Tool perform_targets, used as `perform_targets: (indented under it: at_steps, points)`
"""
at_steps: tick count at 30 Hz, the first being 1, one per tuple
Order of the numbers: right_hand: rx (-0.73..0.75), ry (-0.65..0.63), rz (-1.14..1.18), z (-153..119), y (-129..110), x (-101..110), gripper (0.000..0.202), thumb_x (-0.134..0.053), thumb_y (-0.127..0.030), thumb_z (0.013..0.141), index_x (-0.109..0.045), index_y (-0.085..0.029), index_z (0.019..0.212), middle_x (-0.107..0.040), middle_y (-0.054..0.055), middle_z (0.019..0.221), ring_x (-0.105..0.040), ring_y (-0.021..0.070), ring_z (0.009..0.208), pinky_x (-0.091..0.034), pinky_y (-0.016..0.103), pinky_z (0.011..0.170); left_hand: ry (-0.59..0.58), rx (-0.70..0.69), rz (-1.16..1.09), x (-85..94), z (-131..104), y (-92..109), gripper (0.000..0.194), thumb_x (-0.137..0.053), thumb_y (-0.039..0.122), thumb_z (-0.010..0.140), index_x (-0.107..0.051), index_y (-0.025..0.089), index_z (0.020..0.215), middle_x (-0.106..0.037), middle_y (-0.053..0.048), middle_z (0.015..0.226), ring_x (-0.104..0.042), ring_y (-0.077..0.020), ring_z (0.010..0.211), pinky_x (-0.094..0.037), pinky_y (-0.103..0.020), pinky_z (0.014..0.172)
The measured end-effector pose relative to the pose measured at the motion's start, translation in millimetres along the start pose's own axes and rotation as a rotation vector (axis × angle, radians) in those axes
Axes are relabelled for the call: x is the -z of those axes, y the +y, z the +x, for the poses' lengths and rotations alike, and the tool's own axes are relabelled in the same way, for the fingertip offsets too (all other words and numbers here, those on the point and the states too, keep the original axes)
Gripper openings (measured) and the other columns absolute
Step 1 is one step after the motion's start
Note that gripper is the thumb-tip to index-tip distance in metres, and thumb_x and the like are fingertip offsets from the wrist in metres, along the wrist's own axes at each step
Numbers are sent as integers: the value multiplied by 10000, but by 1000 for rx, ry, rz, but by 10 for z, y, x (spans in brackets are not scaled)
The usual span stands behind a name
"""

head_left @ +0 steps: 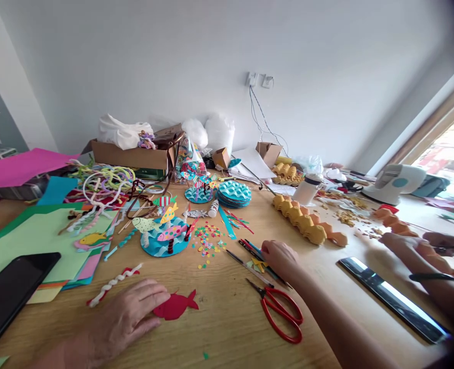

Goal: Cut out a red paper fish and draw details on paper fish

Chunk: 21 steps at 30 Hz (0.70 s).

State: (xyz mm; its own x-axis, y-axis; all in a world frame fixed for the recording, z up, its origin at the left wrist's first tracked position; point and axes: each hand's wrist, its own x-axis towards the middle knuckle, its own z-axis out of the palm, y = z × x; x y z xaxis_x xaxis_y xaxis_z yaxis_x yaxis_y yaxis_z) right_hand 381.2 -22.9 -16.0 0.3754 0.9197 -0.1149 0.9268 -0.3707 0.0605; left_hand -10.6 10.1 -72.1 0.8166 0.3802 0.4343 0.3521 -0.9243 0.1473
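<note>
A red paper fish [176, 306] lies flat on the wooden table in front of me. My left hand [132, 312] is at its head end, with the fingertips and thumb closed on the paper. Farther right, my right hand [280, 259] bends down over a bundle of pencils [245, 246], fingers curled; whatever they grip is hidden beneath them. Red-handled scissors [282, 312] lie beside my right forearm, blades pointing away. A white twisted pipe cleaner on red paper [115, 285] rests left of my left hand.
Behind the fish stands a blue disc with paper fish [165, 246], near confetti dots [207, 238]. Stacked blue discs [233, 195] sit farther back. Left are coloured paper sheets [38, 236] and a black phone [15, 282]. At right, another person's hands [407, 251] hold an egg-carton strip, near a second phone [392, 297].
</note>
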Motion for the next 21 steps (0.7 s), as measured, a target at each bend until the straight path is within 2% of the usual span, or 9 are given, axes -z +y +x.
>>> perform_targets:
  at_steps: [5, 10, 16, 21]
  points:
    - [10, -67, -33, 55, -17, 64, 269, -483, -134, 831, -715, -181, 960, -719, 118, 1032, -654, 227, 951, -367, 262, 631, -8, 12, 6, -7, -8, 6, 301, -534, 405, 927, -642, 292, 1185, -738, -20, 1092, -687, -200, 996, -544, -286, 905]
    - [23, -79, -40, 61, -18, 98, 261, -478, -116, 837, -706, -170, 953, -719, 121, 1020, -656, 227, 947, -367, 261, 641, -15, 25, -17, -32, -21, -5, 305, -561, 400, 915, -633, 302, 1195, -735, -10, 1097, -675, -194, 1008, -531, -284, 919]
    - [53, 15, -28, 25, -57, 100, 285, -411, -168, 905, -682, -192, 990, -700, 94, 1059, -638, 213, 971, -371, 263, 665, 22, -18, 0, 19, 36, 22, 297, -501, 424, 940, -651, 286, 1155, -745, -8, 1063, -689, -185, 964, -542, -246, 882]
    - [98, -27, -28, 21, -157, 104, 261, -469, -243, 909, -719, -169, 930, -716, 122, 1001, -653, 230, 943, -396, 271, 682, -18, -3, -13, 61, 69, 51, 266, -542, 386, 923, -660, 286, 1140, -745, -7, 1064, -692, -179, 948, -549, -232, 862]
